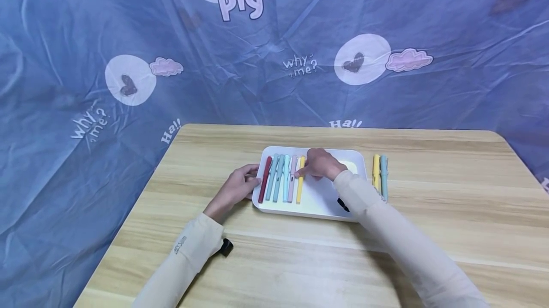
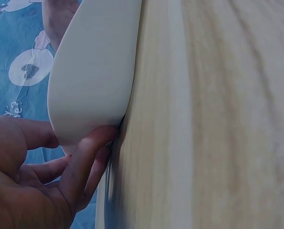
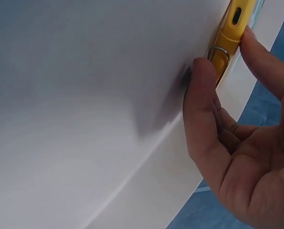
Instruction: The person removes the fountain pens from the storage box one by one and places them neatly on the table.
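Observation:
A white tray (image 1: 319, 198) holds a row of capped pens in its left half: a red pen (image 1: 265, 180), two grey-teal pens (image 1: 279, 178), a light aqua pen (image 1: 286, 179), a pink pen (image 1: 293, 179) and a yellow pen (image 1: 301, 181). My left hand (image 1: 236, 186) grips the tray's left end, thumb near the rim and other fingers low on the outer wall. Inside the tray, my right hand (image 1: 319, 162) pinches the yellow pen (image 3: 235, 26) near its clip. In the right wrist view its thumb and a fingertip lie on opposite sides of the pen.
To the right of the tray, another yellow pen (image 1: 376, 169) and a blue-teal pen (image 1: 384, 177) lie side by side on the wooden table (image 1: 450, 203), partly behind the right sleeve. A blue printed cloth (image 1: 274, 93) hangs behind the table.

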`<move>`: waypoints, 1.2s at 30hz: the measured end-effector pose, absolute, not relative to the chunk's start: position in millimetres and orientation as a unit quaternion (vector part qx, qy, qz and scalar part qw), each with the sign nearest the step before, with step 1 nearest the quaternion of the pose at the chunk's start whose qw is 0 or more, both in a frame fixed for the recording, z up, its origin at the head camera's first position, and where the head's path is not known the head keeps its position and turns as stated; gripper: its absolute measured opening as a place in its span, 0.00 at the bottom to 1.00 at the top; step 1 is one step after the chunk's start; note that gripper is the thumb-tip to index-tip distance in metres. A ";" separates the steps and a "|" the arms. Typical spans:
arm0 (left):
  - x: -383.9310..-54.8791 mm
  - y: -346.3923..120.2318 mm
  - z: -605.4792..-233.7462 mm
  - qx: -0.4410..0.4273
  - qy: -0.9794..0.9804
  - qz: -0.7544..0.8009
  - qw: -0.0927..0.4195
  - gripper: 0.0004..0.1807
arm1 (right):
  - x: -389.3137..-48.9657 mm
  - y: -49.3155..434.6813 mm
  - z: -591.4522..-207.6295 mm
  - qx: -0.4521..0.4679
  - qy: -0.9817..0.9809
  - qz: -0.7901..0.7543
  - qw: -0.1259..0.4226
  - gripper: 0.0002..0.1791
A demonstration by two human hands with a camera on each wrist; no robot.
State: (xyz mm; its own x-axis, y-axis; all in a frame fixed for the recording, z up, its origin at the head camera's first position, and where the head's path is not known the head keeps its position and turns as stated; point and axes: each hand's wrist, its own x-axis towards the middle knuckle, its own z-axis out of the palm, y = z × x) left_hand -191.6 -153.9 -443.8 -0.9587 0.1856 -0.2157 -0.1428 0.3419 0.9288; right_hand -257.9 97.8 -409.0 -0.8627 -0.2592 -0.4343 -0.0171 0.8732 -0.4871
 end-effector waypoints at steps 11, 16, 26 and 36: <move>-193.5 -154.1 -442.6 0.009 0.808 0.570 0.146 0.28 | -256.7 107.6 -406.0 -0.077 0.933 -0.249 0.248 0.15; -193.6 -154.7 -443.9 0.010 0.810 0.569 0.144 0.28 | -254.1 108.9 -405.3 -0.064 0.932 -0.259 0.244 0.14; -192.9 -152.5 -443.9 0.006 0.810 0.568 0.145 0.28 | -257.0 115.7 -415.6 -0.053 0.923 -0.278 0.259 0.16; -193.2 -152.8 -444.0 0.004 0.809 0.570 0.145 0.28 | -254.5 119.1 -416.6 -0.065 0.914 -0.304 0.261 0.16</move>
